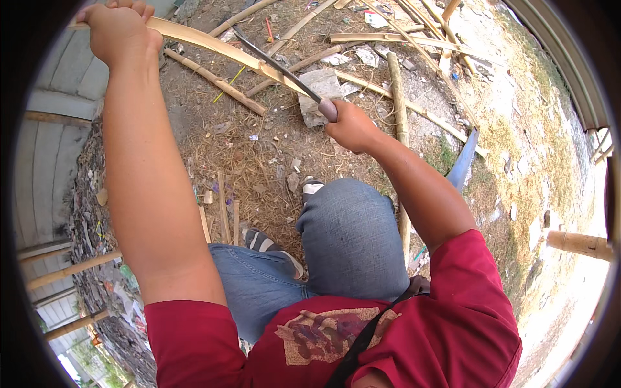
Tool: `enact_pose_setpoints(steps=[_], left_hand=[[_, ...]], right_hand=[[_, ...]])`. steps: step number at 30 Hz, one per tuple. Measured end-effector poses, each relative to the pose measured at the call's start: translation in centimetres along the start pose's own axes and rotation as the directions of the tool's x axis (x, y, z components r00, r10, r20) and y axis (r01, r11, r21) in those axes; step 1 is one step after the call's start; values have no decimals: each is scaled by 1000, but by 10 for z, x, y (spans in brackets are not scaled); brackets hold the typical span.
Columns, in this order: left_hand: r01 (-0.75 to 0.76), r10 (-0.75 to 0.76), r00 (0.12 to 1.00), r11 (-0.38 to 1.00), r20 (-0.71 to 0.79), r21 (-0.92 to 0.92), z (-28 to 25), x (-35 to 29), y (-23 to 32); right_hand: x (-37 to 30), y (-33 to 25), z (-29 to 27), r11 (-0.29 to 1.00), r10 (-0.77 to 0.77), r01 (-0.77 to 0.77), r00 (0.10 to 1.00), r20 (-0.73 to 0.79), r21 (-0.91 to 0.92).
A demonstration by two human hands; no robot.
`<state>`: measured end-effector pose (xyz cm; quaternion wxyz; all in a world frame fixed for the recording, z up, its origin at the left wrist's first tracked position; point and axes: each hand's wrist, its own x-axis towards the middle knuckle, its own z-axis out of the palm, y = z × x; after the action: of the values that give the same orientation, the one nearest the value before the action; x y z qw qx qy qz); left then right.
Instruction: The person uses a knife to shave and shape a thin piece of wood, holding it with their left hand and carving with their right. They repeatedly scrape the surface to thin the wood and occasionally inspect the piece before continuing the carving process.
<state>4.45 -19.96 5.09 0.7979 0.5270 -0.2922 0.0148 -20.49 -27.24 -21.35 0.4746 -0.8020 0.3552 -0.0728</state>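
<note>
At the upper left, my left hand is closed around a split bamboo strip. The strip slants down to the right, its far end by a pale stone block. My right hand grips a machete by its greyish handle. The long dark blade points up and to the left, crossing over the bamboo strip; whether its edge touches the strip I cannot tell. Both arms are stretched out over the ground in front of my bent knees.
Cut bamboo poles and strips lie around the stone, with a longer pole at its right. A blue saw-like blade rests farther right. More bamboo is heaped at the top right. Straw and scraps litter the ground.
</note>
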Motion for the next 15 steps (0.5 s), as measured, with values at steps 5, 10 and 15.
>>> enact_pose_setpoints(steps=[5, 10, 15], left_hand=[[25, -22, 998, 999, 64, -40, -12, 8, -1], [17, -11, 995, 998, 94, -65, -1, 3, 2], [15, -2, 993, 994, 120, -113, -16, 2, -1]], right_hand=[[-12, -50, -23, 965, -260, 259, 965, -46, -33], [-8, 51, 27, 991, -81, 67, 989, -121, -117], [-18, 75, 19, 986, 162, -163, 986, -36, -45]])
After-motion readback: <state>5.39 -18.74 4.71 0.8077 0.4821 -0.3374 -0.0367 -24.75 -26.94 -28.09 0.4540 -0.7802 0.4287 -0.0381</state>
